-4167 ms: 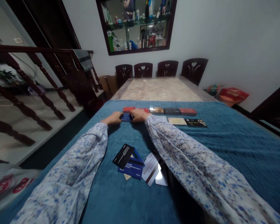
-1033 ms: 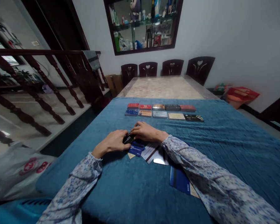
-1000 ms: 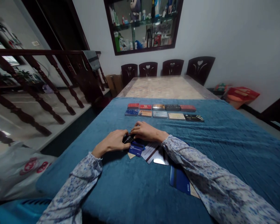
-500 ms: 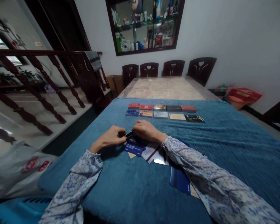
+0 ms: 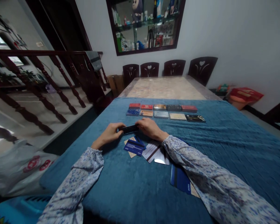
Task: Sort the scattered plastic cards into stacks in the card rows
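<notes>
Between my two hands is a dark card [image 5: 130,128], pinched at its ends just above the cloth; whether it is one card or a thin stack I cannot tell. My left hand [image 5: 110,133] grips its left end with thumb and fingers. The other end is in the fingers of my right hand [image 5: 149,128]. Right below lie a blue card [image 5: 134,147] with white print and a beige card partly under it. White striped cards [image 5: 151,151] lie beside these, partly hidden by my right sleeve. A larger-looking blue card [image 5: 180,179] rests nearer me, under the forearm.
Two rows of neat card stacks, among them a red stack [image 5: 189,108] and a black stack [image 5: 195,118], stand beyond my hands on the blue cloth [image 5: 112,186]. Chairs [image 5: 149,69] line the table's far end. A white plastic bag [image 5: 18,169] is at the left edge.
The dark card has turned to show more of its long face and has moved slightly away from me. My hands have spread a little further apart along it.
</notes>
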`<move>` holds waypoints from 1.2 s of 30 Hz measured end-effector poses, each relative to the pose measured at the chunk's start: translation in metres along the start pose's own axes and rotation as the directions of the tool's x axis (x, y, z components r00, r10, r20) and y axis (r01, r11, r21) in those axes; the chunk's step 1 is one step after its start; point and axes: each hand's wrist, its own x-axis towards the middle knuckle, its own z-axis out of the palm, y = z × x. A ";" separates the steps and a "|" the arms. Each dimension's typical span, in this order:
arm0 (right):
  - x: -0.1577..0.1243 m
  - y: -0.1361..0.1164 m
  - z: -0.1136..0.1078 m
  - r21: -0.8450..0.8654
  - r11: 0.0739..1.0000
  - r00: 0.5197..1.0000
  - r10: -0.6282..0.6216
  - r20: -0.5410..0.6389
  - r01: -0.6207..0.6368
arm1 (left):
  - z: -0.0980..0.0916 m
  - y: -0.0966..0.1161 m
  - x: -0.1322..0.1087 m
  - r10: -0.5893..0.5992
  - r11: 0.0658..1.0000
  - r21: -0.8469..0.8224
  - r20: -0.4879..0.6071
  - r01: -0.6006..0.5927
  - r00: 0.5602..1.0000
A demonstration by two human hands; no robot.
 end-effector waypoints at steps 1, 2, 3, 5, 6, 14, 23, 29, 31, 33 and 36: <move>0.000 -0.001 -0.001 -0.009 1.000 1.000 0.012 0.018 -0.012 | 0.001 -0.001 0.000 0.011 1.000 0.000 -0.009 -0.011 1.000; -0.001 -0.002 -0.001 -0.020 1.000 0.999 0.024 0.031 -0.024 | 0.003 -0.003 0.000 0.021 1.000 -0.001 -0.021 -0.021 1.000; -0.001 -0.003 -0.001 -0.031 0.999 0.999 0.036 0.040 -0.035 | 0.005 -0.004 0.000 0.030 1.000 0.000 -0.034 -0.030 0.999; -0.002 -0.005 -0.002 -0.049 0.997 0.997 0.057 0.052 -0.054 | 0.009 -0.006 0.001 0.040 0.999 0.005 -0.062 -0.040 0.997; -0.002 -0.006 -0.002 -0.055 0.996 0.996 0.066 0.058 -0.063 | 0.010 -0.008 0.001 0.045 0.999 0.009 -0.075 -0.044 0.996; -0.004 -0.009 -0.001 -0.051 0.995 0.989 0.086 0.119 -0.081 | 0.018 -0.014 0.003 0.053 0.998 0.047 -0.084 -0.049 0.995; -0.004 -0.004 0.012 -0.002 0.998 0.994 0.055 0.094 -0.055 | 0.033 -0.016 0.005 -0.006 1.000 -0.028 -0.081 0.004 0.997; -0.003 -0.003 0.010 -0.019 0.998 0.993 0.059 0.100 -0.057 | 0.037 -0.019 0.008 -0.020 0.999 -0.044 -0.116 0.015 0.993; -0.003 -0.002 0.009 -0.026 0.998 0.993 0.060 0.104 -0.058 | 0.037 -0.020 0.009 -0.006 0.999 -0.037 -0.119 0.001 0.993; -0.002 -0.001 0.008 -0.030 0.998 0.993 0.064 0.103 -0.061 | 0.037 -0.021 0.009 0.018 0.999 -0.026 -0.126 -0.022 0.992; -0.002 0.001 0.007 -0.026 0.998 0.992 0.067 0.105 -0.065 | 0.037 -0.023 0.010 0.055 0.998 -0.006 -0.148 -0.056 0.987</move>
